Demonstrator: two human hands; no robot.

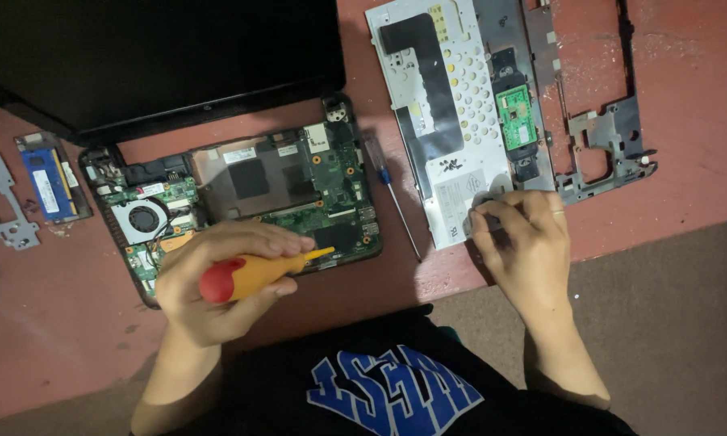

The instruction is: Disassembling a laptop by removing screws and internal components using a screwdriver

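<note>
Orange-handled screwdriver [254, 273] gripped in left hand [218, 278]; right hand [525, 242] fingertips curled on keyboard panel [452, 121].

The left hand [218, 282] hid the screwdriver's [250, 274] tip and the opened laptop's [242, 202] seven-o'clock corner; the screen [162, 56] ran off the frame at eleven o'clock.

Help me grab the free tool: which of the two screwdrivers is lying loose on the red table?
The slim blue-collared screwdriver, lying between the opened laptop base and the upturned white keyboard panel. The yellow-and-red one is gripped in the left hand.
</note>
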